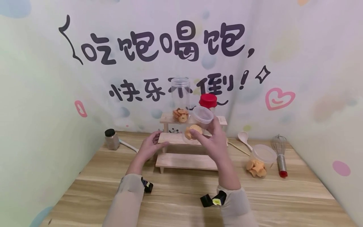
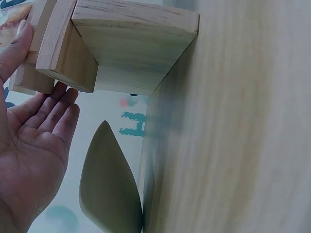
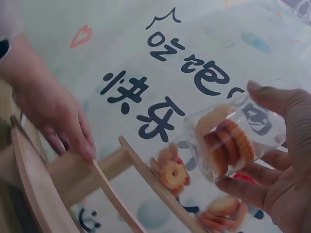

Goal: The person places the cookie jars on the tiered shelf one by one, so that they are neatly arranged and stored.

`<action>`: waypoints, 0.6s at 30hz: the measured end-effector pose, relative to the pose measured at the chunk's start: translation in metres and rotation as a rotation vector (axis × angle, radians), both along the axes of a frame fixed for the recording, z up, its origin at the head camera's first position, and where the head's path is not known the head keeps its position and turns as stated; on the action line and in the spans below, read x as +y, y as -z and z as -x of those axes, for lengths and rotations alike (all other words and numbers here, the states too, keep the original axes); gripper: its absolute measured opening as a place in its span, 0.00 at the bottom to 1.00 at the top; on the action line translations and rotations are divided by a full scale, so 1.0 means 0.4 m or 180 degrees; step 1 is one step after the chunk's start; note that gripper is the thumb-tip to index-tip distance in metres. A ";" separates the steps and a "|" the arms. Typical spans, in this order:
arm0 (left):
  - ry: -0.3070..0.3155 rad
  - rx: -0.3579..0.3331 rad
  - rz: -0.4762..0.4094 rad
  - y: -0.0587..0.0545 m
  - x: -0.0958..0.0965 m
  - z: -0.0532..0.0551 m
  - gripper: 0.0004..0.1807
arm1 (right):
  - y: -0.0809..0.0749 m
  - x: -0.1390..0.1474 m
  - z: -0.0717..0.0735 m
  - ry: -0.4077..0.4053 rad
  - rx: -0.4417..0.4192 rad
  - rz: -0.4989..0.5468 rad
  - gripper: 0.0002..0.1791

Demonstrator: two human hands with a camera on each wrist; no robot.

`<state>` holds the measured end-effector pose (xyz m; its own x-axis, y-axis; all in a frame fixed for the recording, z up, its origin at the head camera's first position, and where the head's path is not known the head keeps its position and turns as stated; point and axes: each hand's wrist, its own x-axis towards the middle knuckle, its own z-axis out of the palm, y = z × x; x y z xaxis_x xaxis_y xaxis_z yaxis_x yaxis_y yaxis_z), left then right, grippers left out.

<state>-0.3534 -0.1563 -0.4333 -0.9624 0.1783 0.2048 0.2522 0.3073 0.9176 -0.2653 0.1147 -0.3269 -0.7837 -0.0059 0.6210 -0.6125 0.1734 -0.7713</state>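
My right hand (image 1: 217, 145) grips a clear plastic jar (image 3: 223, 141), tilted, with round ridged biscuits inside. In the head view the jar is over the middle tier of a three-tier wooden stand (image 1: 173, 137). At the stand's left end, my left hand (image 2: 36, 150) rests its fingers by the middle tier, the fingers mostly straight and the palm bare. A tall clear jar (image 1: 180, 97) with ring-shaped biscuits stands on the top tier. Beside it, a red-lidded jar (image 1: 208, 100) is partly hidden behind the jar in my right hand.
Right of the stand lie a pale spoon (image 1: 244, 138), a thin wooden handle (image 1: 238, 147) and a whisk (image 1: 280, 154), near a clear tub (image 1: 259, 159) of orange snacks. On the left stand a black-lidded jar (image 1: 112, 140) and a light-handled utensil (image 1: 129, 146). A printed cloth (image 1: 158, 19) hangs behind.
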 end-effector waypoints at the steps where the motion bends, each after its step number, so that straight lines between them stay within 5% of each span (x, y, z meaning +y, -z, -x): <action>1: -0.0010 -0.0003 0.0016 -0.001 0.001 0.000 0.51 | 0.006 -0.014 0.006 0.0011 -0.0085 0.0027 0.42; 9: -0.0064 -0.0067 0.0051 -0.002 0.004 0.004 0.51 | 0.067 -0.096 0.054 -0.0151 -0.0488 0.0134 0.43; 18: -0.0092 -0.0058 0.0093 0.000 0.004 0.005 0.51 | 0.093 -0.099 0.068 -0.0046 -0.0650 -0.0020 0.45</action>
